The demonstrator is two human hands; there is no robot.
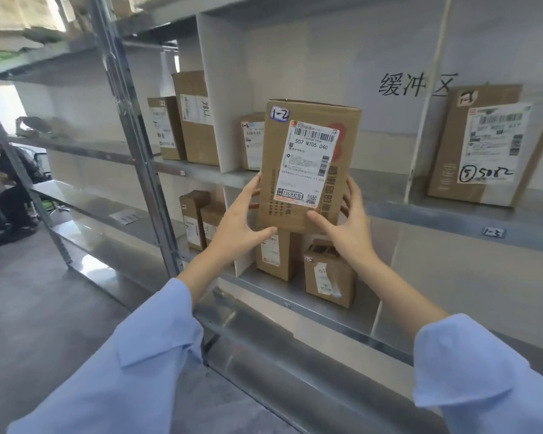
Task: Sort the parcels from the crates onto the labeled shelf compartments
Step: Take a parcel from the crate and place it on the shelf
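Note:
I hold an upright brown cardboard parcel (308, 164) in front of the metal shelf unit (420, 211). It carries a white shipping label and a small sticker reading "1-2" at its top left. My left hand (239, 220) grips its lower left side, thumb under the bottom edge. My right hand (342, 220) grips the lower right side, thumb on the front face. The parcel hangs in the air before the middle compartment, where another parcel marked 1-2 (252, 142) stands at the back.
A white divider (223, 95) separates the left compartment with two boxes (182, 126). A large box (483, 145) stands in the right compartment above a tag reading "1-3" (493, 232). Several boxes (326, 274) sit on the lower shelf. A person sits at far left (10, 183).

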